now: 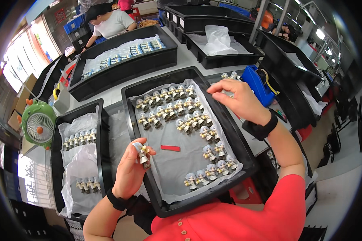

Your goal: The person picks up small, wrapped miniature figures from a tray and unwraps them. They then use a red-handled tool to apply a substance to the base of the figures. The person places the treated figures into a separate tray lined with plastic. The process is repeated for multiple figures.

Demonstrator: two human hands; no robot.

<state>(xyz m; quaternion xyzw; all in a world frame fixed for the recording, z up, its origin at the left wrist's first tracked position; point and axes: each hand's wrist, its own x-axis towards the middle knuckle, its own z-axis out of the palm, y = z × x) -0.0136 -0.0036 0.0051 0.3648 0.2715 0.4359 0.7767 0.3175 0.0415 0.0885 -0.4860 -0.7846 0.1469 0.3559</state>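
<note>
My left hand (128,170) is closed around a small figurine (143,156) with pale hair and a white-and-dark outfit, held upright over the left rim of the middle black tray (171,211). The tray is lined with thin white sheet and bears rows of similar figurines (165,95) along its far and right sides. On the liner near the held figurine lies a flat red strip (170,148). Above the tray's right rim hovers my right hand (239,98), its fingers stretched leftward and the thumb slightly apart; nothing shows between them.
A narrower black tray (105,140) with more figurines stands left, beside a green fan (39,124). Farther off, another tray (124,68) holds bluish figurines. To the right are a blue bin (255,86) and stacked black trays (287,54). A person (114,24) works beyond the table.
</note>
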